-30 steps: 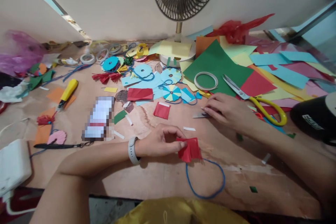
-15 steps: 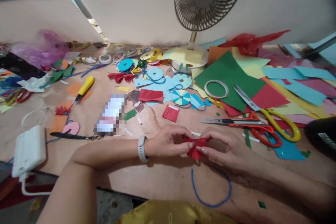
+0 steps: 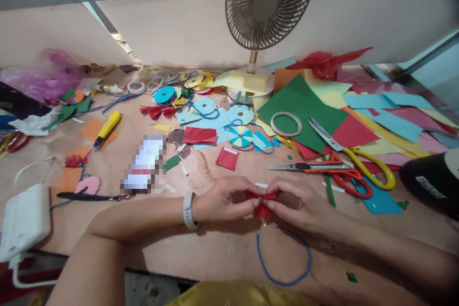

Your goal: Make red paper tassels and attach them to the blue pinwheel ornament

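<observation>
Both hands meet near the table's front edge around a small piece of gathered red paper [image 3: 263, 209]. My left hand [image 3: 229, 201], with a watch on its wrist, pinches the paper from the left. From the right, my right hand [image 3: 296, 203] pinches it between thumb and fingers. The paper flares out below my thumbs, with a bit of white beneath it. Just below lies a curved blue cord [image 3: 283, 283]. A fringed red paper piece [image 3: 227, 158] rests on the table beyond my hands.
Scissors with yellow handles [image 3: 376, 172] and a box cutter [image 3: 308, 166] lie to the right, near a dark object [image 3: 430, 186]. A phone [image 3: 145, 162] and white power bank [image 3: 27, 222] are left. Behind stand a fan [image 3: 270, 5] and colored papers [image 3: 301, 114].
The view has shifted slightly, moving most table items left. My hands still hold the red paper, which now looks more tightly gathered, with its lower part fanned out.
</observation>
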The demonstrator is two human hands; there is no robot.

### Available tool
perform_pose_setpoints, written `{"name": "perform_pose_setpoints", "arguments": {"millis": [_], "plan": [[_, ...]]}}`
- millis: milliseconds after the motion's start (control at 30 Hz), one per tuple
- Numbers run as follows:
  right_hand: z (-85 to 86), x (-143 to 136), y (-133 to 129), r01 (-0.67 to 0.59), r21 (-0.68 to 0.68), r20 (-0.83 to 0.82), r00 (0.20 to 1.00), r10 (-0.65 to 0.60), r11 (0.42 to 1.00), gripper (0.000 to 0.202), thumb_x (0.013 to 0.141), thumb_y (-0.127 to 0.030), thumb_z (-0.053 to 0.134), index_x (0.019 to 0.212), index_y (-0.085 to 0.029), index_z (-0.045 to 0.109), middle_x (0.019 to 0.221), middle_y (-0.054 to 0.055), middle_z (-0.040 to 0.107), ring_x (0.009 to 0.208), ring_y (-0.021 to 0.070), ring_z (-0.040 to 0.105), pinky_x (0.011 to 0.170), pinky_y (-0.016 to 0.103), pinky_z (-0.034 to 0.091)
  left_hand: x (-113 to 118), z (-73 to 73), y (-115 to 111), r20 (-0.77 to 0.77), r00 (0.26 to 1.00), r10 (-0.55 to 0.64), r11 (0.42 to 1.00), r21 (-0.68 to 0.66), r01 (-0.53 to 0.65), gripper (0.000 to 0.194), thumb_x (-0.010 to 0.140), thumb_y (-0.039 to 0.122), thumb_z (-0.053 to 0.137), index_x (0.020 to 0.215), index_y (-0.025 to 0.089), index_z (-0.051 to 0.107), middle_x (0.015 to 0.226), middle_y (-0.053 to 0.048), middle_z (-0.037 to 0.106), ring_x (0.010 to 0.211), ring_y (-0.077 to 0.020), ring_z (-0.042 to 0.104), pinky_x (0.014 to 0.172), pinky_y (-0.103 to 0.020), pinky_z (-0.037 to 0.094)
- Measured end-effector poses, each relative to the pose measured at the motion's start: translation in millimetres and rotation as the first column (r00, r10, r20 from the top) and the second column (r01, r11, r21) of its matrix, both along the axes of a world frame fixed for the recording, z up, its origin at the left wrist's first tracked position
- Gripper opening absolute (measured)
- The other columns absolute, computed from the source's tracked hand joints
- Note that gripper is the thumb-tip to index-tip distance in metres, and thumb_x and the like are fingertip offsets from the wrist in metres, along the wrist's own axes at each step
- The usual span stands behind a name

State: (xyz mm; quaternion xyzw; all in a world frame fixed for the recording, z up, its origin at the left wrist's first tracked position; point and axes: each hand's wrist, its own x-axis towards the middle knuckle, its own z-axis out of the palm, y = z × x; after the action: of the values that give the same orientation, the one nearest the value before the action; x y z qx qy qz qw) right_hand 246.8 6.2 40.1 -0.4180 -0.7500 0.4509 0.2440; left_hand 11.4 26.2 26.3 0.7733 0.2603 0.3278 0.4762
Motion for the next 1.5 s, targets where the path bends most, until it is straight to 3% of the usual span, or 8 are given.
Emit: {"name": "perform_pose_setpoints", "arguments": {"millis": [333,633,767,1033,1233,1333,1433,1500], "plan": [[9.1,1,0,0.003,0.044,0.006,1.0,-0.004,0.999,0.008,0.09,-0.022,0.058,0.084,-0.021,0.064,0.08,0.002,0.069,0.073,0.0172,0.063,0.068,0.029,0.049,-2,12.4,6,-0.032,0.997,-0.076,0.997,-0.001,0.076,0.031,0.089,0.023,0.068,0.117,0.011,0.072,0.099,-0.013,0.078,0.086,-0.0182,0.073,0.08,-0.025,0.056],[18.9,4,-1,0.011,0.131,-0.009,1.0,-0.01,0.991,0.007,0.088,-0.021,0.06,0.083,-0.021,0.064,0.081,0.002,0.068,0.073,0.0163,0.063,0.065,0.028,0.048,0,24.4,5,-0.099,0.995,0.017,0.985,-0.167,-0.033,0.021,0.093,0.032,0.068,0.099,0.013,0.076,0.092,-0.009,0.08,0.082,-0.0165,0.074,0.075,-0.025,0.057],[22.5,3,-1,0.055,0.176,-0.033,0.998,-0.05,0.983,0.006,0.085,-0.025,0.064,0.083,-0.02,0.063,0.078,0.001,0.067,0.07,0.0153,0.061,0.064,0.027,0.047,1,23.2,3,-0.093,0.994,0.048,0.989,-0.137,-0.061,0.019,0.095,0.03,0.067,0.099,0.014,0.076,0.093,-0.009,0.08,0.083,-0.0158,0.074,0.076,-0.024,0.057],[32.9,1,-2,0.158,-0.054,-0.077,0.984,-0.162,0.986,0.018,0.092,-0.035,0.061,0.085,-0.02,0.066,0.083,0.004,0.071,0.074,0.0171,0.065,0.062,0.027,0.049,5,28.0,7,-0.114,0.991,0.067,0.994,-0.075,-0.076,0.021,0.096,0.031,0.064,0.099,0.014,0.074,0.093,-0.009,0.079,0.082,-0.0157,0.073,0.074,-0.024,0.058],[45.5,20,7,0.17,0.202,-0.061,0.985,-0.161,0.964,0.014,0.094,-0.034,0.062,0.088,-0.023,0.069,0.084,0.002,0.072,0.079,0.0171,0.067,0.073,0.03,0.052,0,42.1,41,-0.197,0.979,-0.048,0.999,-0.027,0.043,0.035,0.092,0.038,0.068,0.117,0.015,0.07,0.105,-0.01,0.077,0.093,-0.0183,0.072,0.086,-0.03,0.057],[56.0,32,9,0.215,0.24,-0.118,0.974,-0.191,0.947,0.014,0.094,-0.036,0.064,0.088,-0.024,0.07,0.085,0.002,0.072,0.078,0.0169,0.067,0.072,0.029,0.054,-2,40.2,74,-0.381,0.92,0.097,0.994,0.076,-0.073,0.032,0.094,0.044,0.064,0.11,0.018,0.072,0.11,-0.011,0.075,0.097,-0.0199,0.07,0.086,-0.031,0.054],[63.8,43,10,0.316,0.233,-0.156,0.946,-0.285,0.92,0.018,0.091,-0.042,0.069,0.09,-0.024,0.07,0.083,0.002,0.07,0.073,0.0162,0.065,0.063,0.027,0.053,-5,31.9,109,-0.652,0.659,0.375,0.922,0.334,-0.194,0.032,0.09,0.044,0.067,0.106,0.017,0.07,0.107,-0.013,0.071,0.096,-0.0245,0.066,0.082,-0.034,0.05],[66.3,48,11,0.363,0.258,-0.169,0.929,-0.328,0.895,0.02,0.089,-0.044,0.071,0.09,-0.024,0.071,0.083,0.002,0.069,0.072,0.0153,0.064,0.06,0.026,0.051,-5,25.1,127,-0.683,0.594,0.425,0.903,0.365,-0.225,0.041,0.081,0.048,0.076,0.103,0.015,0.068,0.104,-0.014,0.067,0.097,-0.0287,0.064,0.08,-0.035,0.048]]}}
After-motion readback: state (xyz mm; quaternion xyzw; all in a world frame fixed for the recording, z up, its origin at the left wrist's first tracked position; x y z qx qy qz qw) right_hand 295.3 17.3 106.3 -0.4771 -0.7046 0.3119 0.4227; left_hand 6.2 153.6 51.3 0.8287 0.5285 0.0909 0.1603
